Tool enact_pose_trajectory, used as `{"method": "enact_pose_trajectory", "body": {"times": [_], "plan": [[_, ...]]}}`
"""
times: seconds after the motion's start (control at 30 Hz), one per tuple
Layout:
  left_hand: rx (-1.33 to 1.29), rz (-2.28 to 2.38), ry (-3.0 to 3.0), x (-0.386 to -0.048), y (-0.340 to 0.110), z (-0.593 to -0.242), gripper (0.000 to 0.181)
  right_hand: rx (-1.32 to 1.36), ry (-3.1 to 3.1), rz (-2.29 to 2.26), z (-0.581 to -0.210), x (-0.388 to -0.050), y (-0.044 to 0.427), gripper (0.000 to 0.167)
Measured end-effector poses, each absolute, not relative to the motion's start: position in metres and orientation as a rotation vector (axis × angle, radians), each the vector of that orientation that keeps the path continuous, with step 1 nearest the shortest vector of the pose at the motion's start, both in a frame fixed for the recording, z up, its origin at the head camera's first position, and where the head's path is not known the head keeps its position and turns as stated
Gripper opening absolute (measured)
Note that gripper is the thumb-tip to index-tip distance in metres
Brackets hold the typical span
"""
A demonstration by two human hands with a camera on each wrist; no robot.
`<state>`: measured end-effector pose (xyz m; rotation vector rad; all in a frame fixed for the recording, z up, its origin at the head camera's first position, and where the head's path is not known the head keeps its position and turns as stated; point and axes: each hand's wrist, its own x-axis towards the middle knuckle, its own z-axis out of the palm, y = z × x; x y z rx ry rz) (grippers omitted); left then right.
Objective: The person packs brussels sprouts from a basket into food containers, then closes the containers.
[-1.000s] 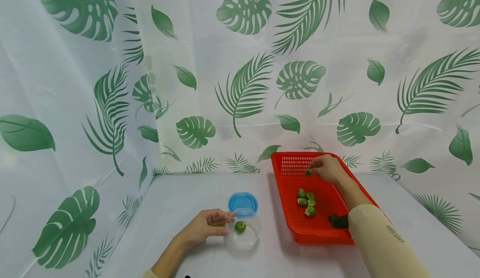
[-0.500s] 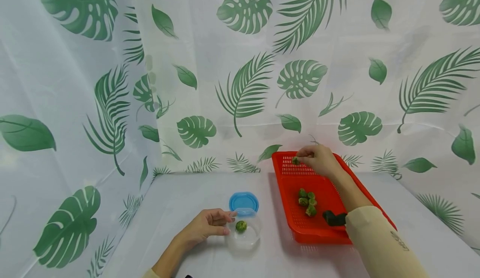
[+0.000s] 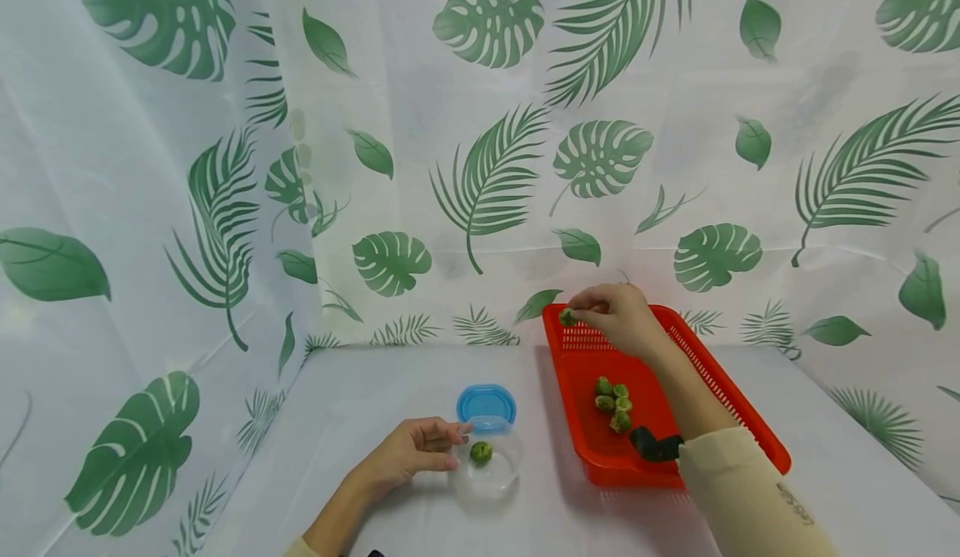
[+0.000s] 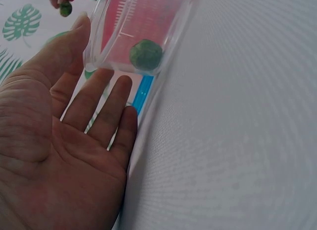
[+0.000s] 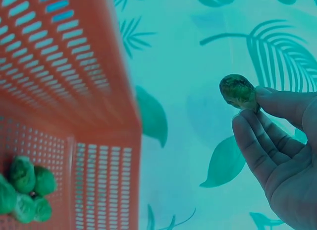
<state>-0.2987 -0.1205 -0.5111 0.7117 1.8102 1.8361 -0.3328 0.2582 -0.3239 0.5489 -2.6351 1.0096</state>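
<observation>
My right hand (image 3: pixel 619 317) pinches a Brussels sprout (image 3: pixel 567 318) between thumb and fingertips, over the far left corner of a red basket (image 3: pixel 592 467). In the right wrist view the pinched sprout (image 5: pixel 238 92) hangs beside the basket wall (image 5: pixel 116 116). Several sprouts (image 3: pixel 620 421) lie clustered on the basket floor. On the table, my left hand (image 3: pixel 408 454) rests beside a clear plastic bowl (image 3: pixel 491 482), fingers and thumb at its left rim. One sprout (image 3: pixel 481 454) sits inside that bowl; in the left wrist view the hand (image 4: pixel 74 136) has loosely spread fingers near the bowl's wall.
A blue lid (image 3: pixel 486 404) lies just behind the bowl. The basket stands to the right of both, on a white table (image 3: pixel 360 390). Leaf-printed sheets (image 3: pixel 480 165) hang behind and at the left. A black device is on my right wrist.
My right hand has moved left across the far part of the basket, carrying the pinched sprout to the corner. My left hand and the bowl have stayed in place.
</observation>
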Motion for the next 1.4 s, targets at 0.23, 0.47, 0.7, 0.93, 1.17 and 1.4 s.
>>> {"method": "enact_pose_trajectory", "body": {"times": [0.23, 0.47, 0.7, 0.93, 1.17, 1.4], "plan": [[0.698, 1.847, 1.791, -0.299, -0.121, -0.512, 0.046, 0.605, -2.621, 1.066, -0.324, -0.324, 0.245, 0.019], [0.693, 1.848, 1.808, -0.298, -0.120, -0.510, 0.047, 0.622, -2.594, 1.158, -0.330, -0.317, 0.232, 0.015], [0.710, 1.843, 1.811, -0.299, -0.121, -0.511, 0.044, 0.617, -2.595, 1.183, -0.335, -0.305, 0.217, 0.015], [0.728, 1.833, 1.822, -0.300, -0.121, -0.512, 0.045, 0.651, -2.557, 1.177, -0.339, -0.291, 0.201, 0.016], [0.722, 1.832, 1.828, -0.301, -0.121, -0.513, 0.045, 0.710, -2.534, 1.165, -0.346, -0.285, 0.193, 0.016], [0.720, 1.832, 1.835, -0.301, -0.121, -0.512, 0.042, 0.713, -2.531, 1.176, -0.350, -0.280, 0.191, 0.017]]}}
